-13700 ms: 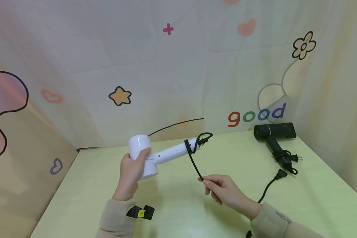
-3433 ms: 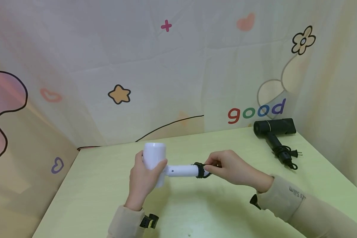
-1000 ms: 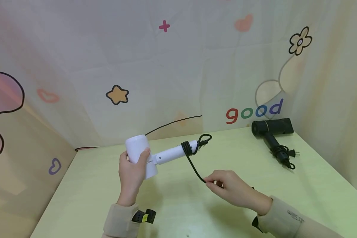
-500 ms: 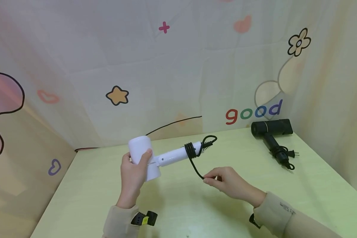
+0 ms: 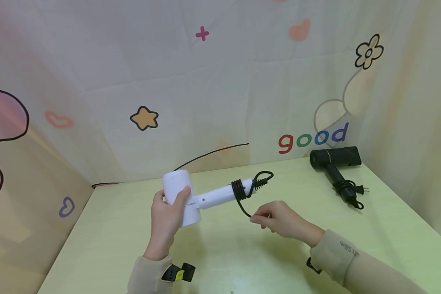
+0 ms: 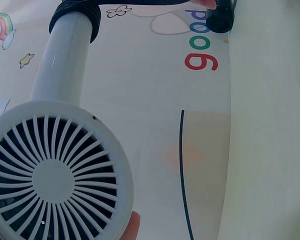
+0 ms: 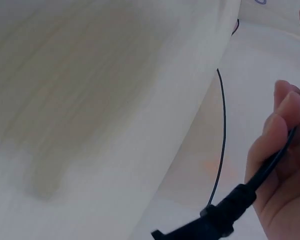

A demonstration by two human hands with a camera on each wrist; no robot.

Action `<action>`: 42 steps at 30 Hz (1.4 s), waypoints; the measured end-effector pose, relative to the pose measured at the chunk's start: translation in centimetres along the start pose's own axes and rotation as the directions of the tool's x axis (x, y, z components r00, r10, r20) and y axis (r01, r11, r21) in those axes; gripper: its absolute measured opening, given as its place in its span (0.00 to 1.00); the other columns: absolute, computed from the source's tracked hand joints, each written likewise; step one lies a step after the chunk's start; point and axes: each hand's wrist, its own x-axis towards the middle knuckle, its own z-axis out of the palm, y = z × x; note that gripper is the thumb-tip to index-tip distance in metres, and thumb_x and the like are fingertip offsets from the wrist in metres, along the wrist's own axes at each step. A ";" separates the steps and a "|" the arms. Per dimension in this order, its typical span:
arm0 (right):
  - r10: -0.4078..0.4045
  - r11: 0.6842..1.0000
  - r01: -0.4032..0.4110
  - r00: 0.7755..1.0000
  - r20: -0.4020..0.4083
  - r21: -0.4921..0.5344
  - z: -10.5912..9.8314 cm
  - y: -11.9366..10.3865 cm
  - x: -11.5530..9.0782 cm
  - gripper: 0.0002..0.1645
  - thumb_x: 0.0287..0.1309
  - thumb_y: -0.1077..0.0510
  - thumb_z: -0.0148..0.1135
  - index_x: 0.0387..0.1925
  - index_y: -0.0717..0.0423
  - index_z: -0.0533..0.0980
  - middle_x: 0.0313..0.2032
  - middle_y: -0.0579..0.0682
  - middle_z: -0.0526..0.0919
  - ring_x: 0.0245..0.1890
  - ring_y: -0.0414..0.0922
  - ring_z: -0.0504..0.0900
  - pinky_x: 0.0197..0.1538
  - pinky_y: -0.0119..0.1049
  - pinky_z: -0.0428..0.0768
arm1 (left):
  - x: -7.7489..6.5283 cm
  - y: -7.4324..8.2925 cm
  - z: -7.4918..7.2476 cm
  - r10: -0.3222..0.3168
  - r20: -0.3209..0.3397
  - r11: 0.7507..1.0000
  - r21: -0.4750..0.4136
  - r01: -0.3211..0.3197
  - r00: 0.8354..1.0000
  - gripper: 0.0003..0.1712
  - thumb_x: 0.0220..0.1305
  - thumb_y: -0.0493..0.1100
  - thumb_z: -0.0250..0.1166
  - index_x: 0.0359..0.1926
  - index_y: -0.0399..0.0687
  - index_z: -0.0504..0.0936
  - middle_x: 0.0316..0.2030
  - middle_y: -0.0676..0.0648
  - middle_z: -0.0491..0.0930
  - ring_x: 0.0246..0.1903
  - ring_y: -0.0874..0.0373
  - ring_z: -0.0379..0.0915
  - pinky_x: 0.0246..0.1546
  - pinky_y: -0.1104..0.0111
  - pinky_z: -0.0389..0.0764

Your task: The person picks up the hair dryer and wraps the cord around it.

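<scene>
A white hair dryer (image 5: 216, 197) is held above the table, its handle slanting up to the right. My left hand (image 5: 164, 220) grips the dryer's barrel, thumb across the near side. The slotted round grille (image 6: 53, 181) faces the left wrist camera. Several turns of black power cord (image 5: 238, 190) wrap the handle near its end, and a short loop arches beyond the tip. Lower right, my right hand (image 5: 282, 220) pinches the loose stretch of that cord between thumb and fingers. The cord's black plug (image 7: 210, 220) sticks out from the right hand in the right wrist view.
A black hair dryer (image 5: 336, 158) lies at the table's back right, with its own cord wound on the handle and its two-pin plug (image 5: 360, 189) beside it. Behind the pale green table (image 5: 114, 228) hangs a printed curtain (image 5: 220, 81).
Since 13.7 seconds ago, more turns of cord circle the handle and the loose stretch is shorter. Over the last second, the white dryer shifts slightly right and down while the right hand rises slightly.
</scene>
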 end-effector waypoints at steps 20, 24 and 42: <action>0.006 0.998 -0.005 1.000 0.008 -0.055 -1.1 0.3 1.9 0.10 0.61 0.53 0.60 0.33 0.53 0.83 0.23 0.45 0.80 0.23 0.43 0.76 0.23 0.30 0.71 | -0.1 -0.4 0.1 -0.010 0.057 1.000 -0.004 0.010 0.998 0.43 0.57 0.63 0.64 0.62 0.40 0.61 0.48 0.37 0.73 0.40 0.46 0.78 0.30 0.63 0.82; 0.031 0.998 -0.031 1.000 -0.002 -0.055 -1.3 0.3 1.9 0.10 0.61 0.56 0.59 0.31 0.58 0.82 0.26 0.51 0.84 0.23 0.41 0.76 0.23 0.30 0.70 | -0.1 -0.5 0.1 0.003 0.078 1.000 -0.007 -0.002 0.997 0.41 0.57 0.61 0.64 0.61 0.39 0.62 0.47 0.36 0.73 0.39 0.46 0.78 0.29 0.63 0.82; -0.112 0.988 0.108 0.993 -0.024 -0.113 -3.0 -0.2 1.9 0.09 0.61 0.56 0.59 0.34 0.57 0.82 0.26 0.45 0.83 0.24 0.36 0.73 0.29 0.28 0.73 | -0.8 -0.4 -0.1 0.028 0.218 0.999 0.012 -0.032 0.975 0.37 0.54 0.57 0.68 0.59 0.43 0.67 0.46 0.37 0.77 0.37 0.49 0.79 0.31 0.61 0.82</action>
